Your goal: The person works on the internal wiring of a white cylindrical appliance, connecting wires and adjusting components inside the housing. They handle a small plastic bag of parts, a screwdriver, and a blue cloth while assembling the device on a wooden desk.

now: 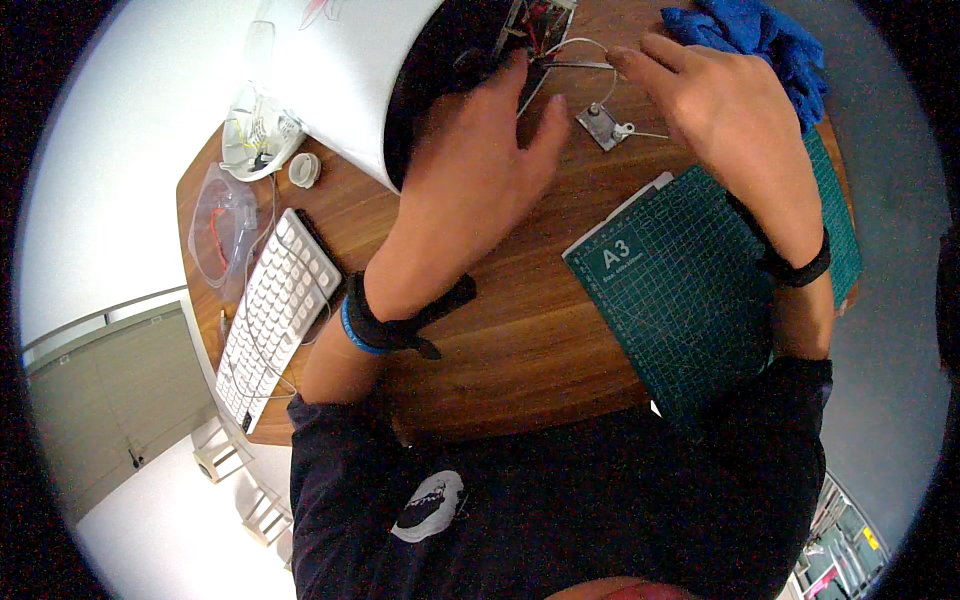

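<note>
At the top of the head view, a large white housing (350,75) lies with its dark opening towards the right. A circuit board with wires (540,30) shows at that opening. My left hand (475,170) reaches to it, thumb spread away and index fingertip at the board's edge; its other fingers are partly hidden. To the right, my right hand (725,105) has thumb and finger pinched on a thin grey rod-like tool (580,65) pointing at the board. A white wire (580,42) loops beside the tool. Below lies a small metal plate (602,127) with a white lead.
A green cutting mat (680,270) covers the table's right side, with a blue cloth (750,40) behind it. On the left are a white keyboard (278,320), a clear plastic container (222,225), a white cap (304,170) and a white shell with wires (255,135).
</note>
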`<state>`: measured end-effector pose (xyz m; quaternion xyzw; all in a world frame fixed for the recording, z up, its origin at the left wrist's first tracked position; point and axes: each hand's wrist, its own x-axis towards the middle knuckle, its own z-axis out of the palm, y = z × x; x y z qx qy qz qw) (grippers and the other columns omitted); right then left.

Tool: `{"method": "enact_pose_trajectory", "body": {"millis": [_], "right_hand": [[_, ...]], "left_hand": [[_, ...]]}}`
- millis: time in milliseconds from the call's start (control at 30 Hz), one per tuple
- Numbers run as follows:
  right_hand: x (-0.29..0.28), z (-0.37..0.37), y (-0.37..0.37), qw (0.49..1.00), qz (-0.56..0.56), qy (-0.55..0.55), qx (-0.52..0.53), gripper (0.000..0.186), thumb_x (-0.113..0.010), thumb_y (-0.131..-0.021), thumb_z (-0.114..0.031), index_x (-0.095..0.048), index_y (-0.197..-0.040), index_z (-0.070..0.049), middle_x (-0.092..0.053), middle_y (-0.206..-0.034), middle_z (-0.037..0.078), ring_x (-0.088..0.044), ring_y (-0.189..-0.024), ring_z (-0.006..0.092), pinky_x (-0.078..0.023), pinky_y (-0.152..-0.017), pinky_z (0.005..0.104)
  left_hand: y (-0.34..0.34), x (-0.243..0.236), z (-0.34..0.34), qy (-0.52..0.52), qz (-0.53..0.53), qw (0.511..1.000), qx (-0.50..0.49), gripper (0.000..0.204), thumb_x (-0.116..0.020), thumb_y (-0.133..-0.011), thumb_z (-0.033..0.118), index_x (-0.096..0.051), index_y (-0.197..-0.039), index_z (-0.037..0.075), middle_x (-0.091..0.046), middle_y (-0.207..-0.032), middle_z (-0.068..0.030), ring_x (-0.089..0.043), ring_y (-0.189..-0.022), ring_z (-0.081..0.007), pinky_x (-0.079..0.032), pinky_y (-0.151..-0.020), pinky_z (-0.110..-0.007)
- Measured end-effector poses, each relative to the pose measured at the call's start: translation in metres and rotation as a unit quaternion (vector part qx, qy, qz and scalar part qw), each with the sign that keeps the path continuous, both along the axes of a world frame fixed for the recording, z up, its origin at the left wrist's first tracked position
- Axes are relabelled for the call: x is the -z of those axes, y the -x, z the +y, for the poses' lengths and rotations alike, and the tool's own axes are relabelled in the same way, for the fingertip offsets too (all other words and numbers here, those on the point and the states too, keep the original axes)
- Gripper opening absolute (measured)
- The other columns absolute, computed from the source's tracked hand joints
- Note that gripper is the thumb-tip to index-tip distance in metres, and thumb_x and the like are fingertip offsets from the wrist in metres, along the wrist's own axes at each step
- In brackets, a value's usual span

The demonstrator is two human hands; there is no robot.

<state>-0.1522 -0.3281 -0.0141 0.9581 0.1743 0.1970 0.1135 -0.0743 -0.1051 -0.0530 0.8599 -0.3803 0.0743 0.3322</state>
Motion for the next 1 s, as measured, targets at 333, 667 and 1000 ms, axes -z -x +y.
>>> {"method": "enact_pose_trajectory", "body": {"millis": [333,667,1000], "right_hand": [[0.018,-0.009,-0.001,0.997,0.047,-0.063,0.009,0.023,-0.063,-0.096,-0.01,-0.063,-0.118,-0.006,-0.07,-0.083,0.019,-0.07,-0.075,0.0429,-0.054,-0.063,0.0522],[0.002,0.004,-0.003,0.988,0.032,-0.15,-0.033,0.014,-0.063,-0.1,-0.013,-0.06,-0.113,-0.009,-0.069,-0.094,0.017,-0.068,-0.083,0.043,-0.052,-0.066,0.0528],[0.002,0.003,-0.002,0.994,0.015,-0.105,-0.005,0.015,-0.063,-0.1,-0.013,-0.063,-0.114,-0.007,-0.072,-0.098,0.016,-0.071,-0.085,0.0407,-0.055,-0.068,0.0501]], "left_hand": [[0.0,0.001,0.0,0.016,-0.012,1.0,0.004,0.036,-0.067,-0.099,0.03,-0.068,-0.117,-0.002,-0.072,-0.099,-0.0297,-0.069,-0.09,-0.0493,-0.056,-0.08,-0.055],[-0.003,0.008,-0.001,0.038,-0.027,0.999,0.007,0.037,-0.067,-0.099,0.03,-0.068,-0.117,-0.002,-0.072,-0.096,-0.0295,-0.07,-0.089,-0.0495,-0.056,-0.08,-0.055],[-0.003,0.002,0.0,0.018,0.016,1.0,0.003,0.034,-0.067,-0.099,0.031,-0.069,-0.111,0.0,-0.071,-0.093,-0.03,-0.069,-0.089,-0.0497,-0.056,-0.081,-0.055]]}}
